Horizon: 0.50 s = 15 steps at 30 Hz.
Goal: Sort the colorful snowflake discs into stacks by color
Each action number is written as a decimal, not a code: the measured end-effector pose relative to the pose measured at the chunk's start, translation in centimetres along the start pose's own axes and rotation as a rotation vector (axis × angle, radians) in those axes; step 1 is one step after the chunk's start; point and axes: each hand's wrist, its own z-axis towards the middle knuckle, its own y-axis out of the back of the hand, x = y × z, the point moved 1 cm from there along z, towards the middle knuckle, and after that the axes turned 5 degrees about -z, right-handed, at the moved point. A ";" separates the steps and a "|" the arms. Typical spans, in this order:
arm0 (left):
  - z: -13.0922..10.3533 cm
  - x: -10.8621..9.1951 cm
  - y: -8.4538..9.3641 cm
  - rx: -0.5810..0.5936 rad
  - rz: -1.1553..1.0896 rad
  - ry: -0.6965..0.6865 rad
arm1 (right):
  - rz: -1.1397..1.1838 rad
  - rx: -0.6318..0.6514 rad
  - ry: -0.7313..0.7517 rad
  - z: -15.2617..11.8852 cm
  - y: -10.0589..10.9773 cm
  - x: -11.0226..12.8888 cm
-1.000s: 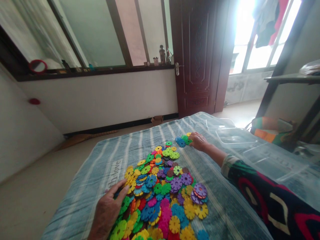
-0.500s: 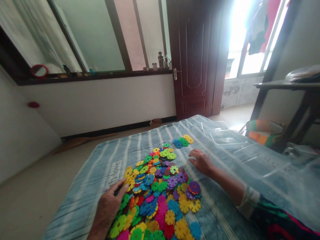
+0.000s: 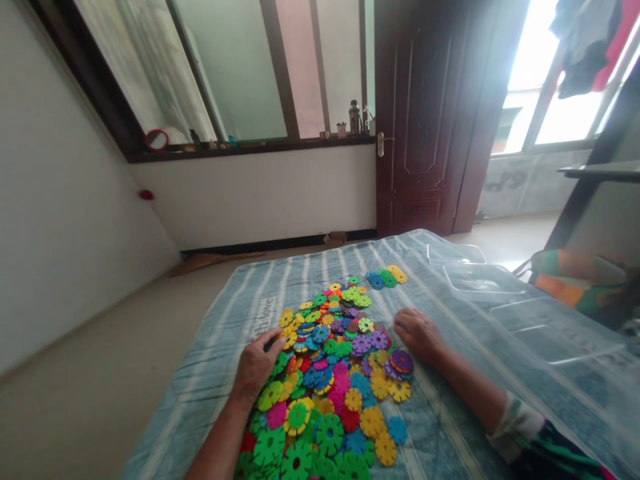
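A loose pile of flower-shaped plastic discs (image 3: 320, 380) in many colours lies on a blue striped cloth (image 3: 225, 320). At the pile's left edge, my left hand (image 3: 260, 360) has its fingers stretched out and thumb apart, with the tips touching or just beside yellow discs (image 3: 287, 319). My right hand (image 3: 417, 333) rests palm down to the right of the pile, fingers loosely bent near purple discs (image 3: 401, 361); nothing shows in it. Beyond the pile, a short row of blue, green and yellow discs (image 3: 387, 277) lies apart.
Clear plastic containers (image 3: 483, 279) stand on the cloth at the right. Behind are a white wall, a dark red door (image 3: 420, 120) and a sill with a flask (image 3: 355, 119). A multicoloured item (image 3: 570, 273) sits beyond the right edge.
The view has turned to the left, so the room appears shifted right. My right hand has come down closer to the pile's right edge. My left hand stays by the yellow discs.
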 end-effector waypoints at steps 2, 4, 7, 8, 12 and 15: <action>-0.1 -0.1 0.0 0.001 -0.006 -0.005 | 0.009 0.003 0.001 -0.1 0.0 0.0; -0.1 -0.1 0.0 -0.001 -0.014 -0.006 | 0.016 0.005 0.004 -0.2 -0.1 -0.1; -0.1 0.1 0.0 -0.005 -0.025 -0.001 | 0.020 -0.001 0.007 -0.3 -0.1 -0.1; 0.0 0.2 -0.1 -0.008 -0.031 0.001 | 0.021 -0.004 0.007 -0.3 0.0 -0.1; 0.2 0.8 -0.3 -0.030 -0.065 -0.010 | 0.023 -0.007 0.012 -0.3 0.0 -0.2; 0.2 1.0 -0.4 -0.051 -0.078 -0.022 | 0.018 -0.008 0.020 -0.4 0.0 -0.4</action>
